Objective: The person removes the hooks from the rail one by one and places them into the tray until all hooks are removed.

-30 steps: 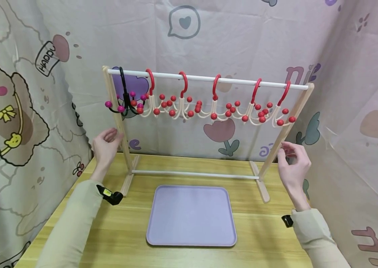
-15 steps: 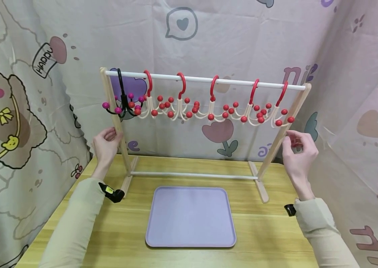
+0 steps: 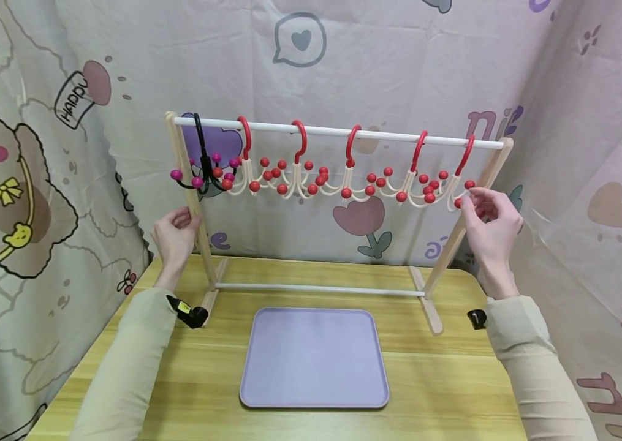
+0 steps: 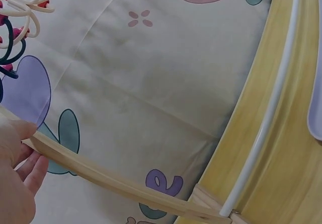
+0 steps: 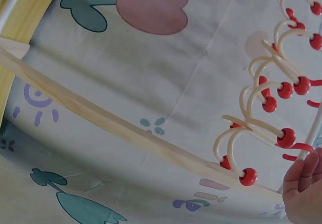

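Note:
My left hand (image 3: pixel 174 237) pinches the left wooden post (image 4: pixel 95 171) of a clothes-rack-like stand, thumb and fingers on either side. From its white top rod (image 3: pixel 322 130) hang several cream claw hooks with red ball tips and red hook ends. A black claw hook (image 3: pixel 204 162) with magenta balls hangs at the left end. My right hand (image 3: pixel 494 229) is raised beside the right post (image 3: pixel 445 257), its fingers loosely bent. Its fingertips are close to the balls of the rightmost cream hook (image 3: pixel 453 187); whether they touch cannot be told.
A lilac tray (image 3: pixel 314 358) lies on the wooden table (image 3: pixel 437 386) in front of the stand. A white lower rod (image 3: pixel 318 288) joins the stand's feet. Printed curtains (image 3: pixel 399 55) enclose the back and both sides.
My right hand has risen along the right post, from mid-height up to the rightmost hook. The left hand, next to the left post before, now pinches it. The hooks hang in the same places.

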Demonstrator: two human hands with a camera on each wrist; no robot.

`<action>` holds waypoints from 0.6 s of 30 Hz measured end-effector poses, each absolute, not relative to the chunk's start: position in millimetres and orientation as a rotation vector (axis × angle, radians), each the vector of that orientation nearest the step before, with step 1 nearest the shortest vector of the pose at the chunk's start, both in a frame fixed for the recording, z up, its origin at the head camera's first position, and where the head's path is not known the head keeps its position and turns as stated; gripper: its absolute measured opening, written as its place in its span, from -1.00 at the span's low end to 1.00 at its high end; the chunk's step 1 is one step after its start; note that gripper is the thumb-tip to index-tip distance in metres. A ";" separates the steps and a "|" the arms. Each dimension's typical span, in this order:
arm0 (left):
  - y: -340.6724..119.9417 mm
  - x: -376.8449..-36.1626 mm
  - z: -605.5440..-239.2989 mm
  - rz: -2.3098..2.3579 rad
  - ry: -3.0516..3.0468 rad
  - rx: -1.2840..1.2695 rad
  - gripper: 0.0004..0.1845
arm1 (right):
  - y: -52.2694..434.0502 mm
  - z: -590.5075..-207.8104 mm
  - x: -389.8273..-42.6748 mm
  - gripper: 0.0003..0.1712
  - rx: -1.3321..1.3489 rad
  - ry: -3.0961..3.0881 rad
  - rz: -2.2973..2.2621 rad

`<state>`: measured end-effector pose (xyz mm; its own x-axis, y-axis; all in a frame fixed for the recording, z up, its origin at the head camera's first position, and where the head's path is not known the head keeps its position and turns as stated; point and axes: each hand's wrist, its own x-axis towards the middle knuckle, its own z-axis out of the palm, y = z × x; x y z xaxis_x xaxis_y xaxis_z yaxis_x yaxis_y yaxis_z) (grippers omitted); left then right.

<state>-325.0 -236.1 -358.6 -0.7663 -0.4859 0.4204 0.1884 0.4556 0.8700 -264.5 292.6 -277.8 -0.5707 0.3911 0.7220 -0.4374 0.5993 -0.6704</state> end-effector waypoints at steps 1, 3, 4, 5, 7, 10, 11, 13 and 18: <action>-236.2 -325.4 -358.0 -1.344 -2.054 0.247 -0.65 | 292.5 -275.7 -266.2 -0.63 0.037 -1.891 1.104; -236.8 -326.6 -357.3 -1.345 -2.050 0.251 -0.65 | 292.3 -271.7 -270.1 -0.62 0.034 -1.907 1.103; -237.2 -327.3 -357.0 -1.341 -2.051 0.253 -0.65 | 292.3 -269.8 -272.1 -0.61 0.030 -1.914 1.099; -237.4 -327.4 -356.5 -1.336 -2.055 0.256 -0.66 | 292.2 -267.9 -274.3 -0.60 0.026 -1.917 1.097; -237.9 -328.0 -355.7 -1.324 -2.060 0.258 -0.66 | 292.0 -264.1 -279.0 -0.57 0.014 -1.920 1.089; -238.2 -328.5 -355.1 -1.313 -2.066 0.252 -0.67 | 291.9 -257.7 -285.9 -0.54 -0.020 -1.930 1.077; -238.1 -328.4 -354.7 -1.311 -2.071 0.248 -0.67 | 291.9 -255.4 -288.3 -0.53 -0.029 -1.933 1.076; -238.0 -328.9 -354.2 -1.305 -2.082 0.236 -0.68 | 292.0 -251.0 -292.9 -0.52 -0.053 -1.945 1.071; -238.1 -329.9 -352.6 -1.275 -2.126 0.218 -0.68 | 292.2 -241.6 -301.7 -0.49 -0.104 -1.971 1.064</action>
